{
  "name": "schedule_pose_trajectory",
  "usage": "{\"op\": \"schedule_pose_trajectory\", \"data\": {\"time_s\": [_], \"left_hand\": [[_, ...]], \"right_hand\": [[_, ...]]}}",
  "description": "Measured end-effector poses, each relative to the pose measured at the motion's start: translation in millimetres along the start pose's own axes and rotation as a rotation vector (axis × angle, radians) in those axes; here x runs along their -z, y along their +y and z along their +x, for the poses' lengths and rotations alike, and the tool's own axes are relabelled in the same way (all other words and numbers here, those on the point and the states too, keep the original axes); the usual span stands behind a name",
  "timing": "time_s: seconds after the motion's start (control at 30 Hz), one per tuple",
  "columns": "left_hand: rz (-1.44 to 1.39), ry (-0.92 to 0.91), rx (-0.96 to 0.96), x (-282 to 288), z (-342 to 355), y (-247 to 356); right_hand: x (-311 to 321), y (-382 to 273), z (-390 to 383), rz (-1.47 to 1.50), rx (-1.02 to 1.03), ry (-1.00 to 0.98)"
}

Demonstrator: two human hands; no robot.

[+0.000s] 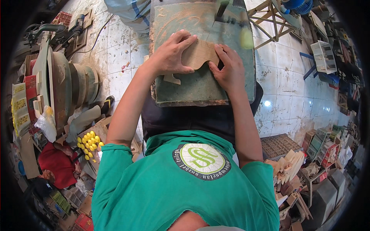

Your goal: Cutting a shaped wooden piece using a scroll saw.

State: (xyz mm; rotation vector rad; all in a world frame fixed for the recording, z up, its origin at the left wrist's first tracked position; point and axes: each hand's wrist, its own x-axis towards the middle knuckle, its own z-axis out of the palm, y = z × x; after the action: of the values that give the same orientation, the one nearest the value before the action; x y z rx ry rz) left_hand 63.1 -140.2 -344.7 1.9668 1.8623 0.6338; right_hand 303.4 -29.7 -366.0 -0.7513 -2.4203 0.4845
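A thin, flat wooden piece (198,54) with a curved cut edge lies on the dusty green saw table (200,86). My left hand (171,54) presses down on its left part, fingers spread. On its right side rests my right hand (229,69), thumb hooked at the notch in the edge. Both hands hold the piece flat. A blurred saw blade and guide (227,13) stand just beyond the piece at the table's far side. A small offcut (172,79) sticks out from under my left palm.
Stacked round wooden discs (67,86) stand at the left, with yellow pieces (89,144) on the floor near them. Cut wood shapes (289,163) pile up at the right beside a dark crate (279,144). White tiled floor (285,77) surrounds the table; a wooden stool frame (269,19) stands beyond.
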Motion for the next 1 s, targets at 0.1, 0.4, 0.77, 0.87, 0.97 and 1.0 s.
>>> {"op": "schedule_pose_trajectory", "data": {"time_s": [0.1, 0.4, 0.77, 0.87, 0.97, 1.0], "left_hand": [[0.001, -0.003, 0.005, 0, 0, 0], [0.014, -0.006, 0.029, 0, 1, 2], [0.014, 0.0, 0.048, 2, 2, 5], [0.036, 0.014, 0.033, 0, 2, 3], [0.027, 0.07, 0.003, -1, 2, 5], [0.029, 0.068, 0.0, -2, 2, 6]], "right_hand": [[3, -3, 1, 0.026, -0.062, -0.048], [0, 1, 2, 0.003, 0.017, 0.024], [1, 1, 4, 0.029, -0.053, -0.043], [0, 3, 5, 0.034, -0.042, -0.04], [1, 6, 5, 0.022, -0.064, -0.082], [1, 6, 5, 0.01, -0.099, -0.133]]}}
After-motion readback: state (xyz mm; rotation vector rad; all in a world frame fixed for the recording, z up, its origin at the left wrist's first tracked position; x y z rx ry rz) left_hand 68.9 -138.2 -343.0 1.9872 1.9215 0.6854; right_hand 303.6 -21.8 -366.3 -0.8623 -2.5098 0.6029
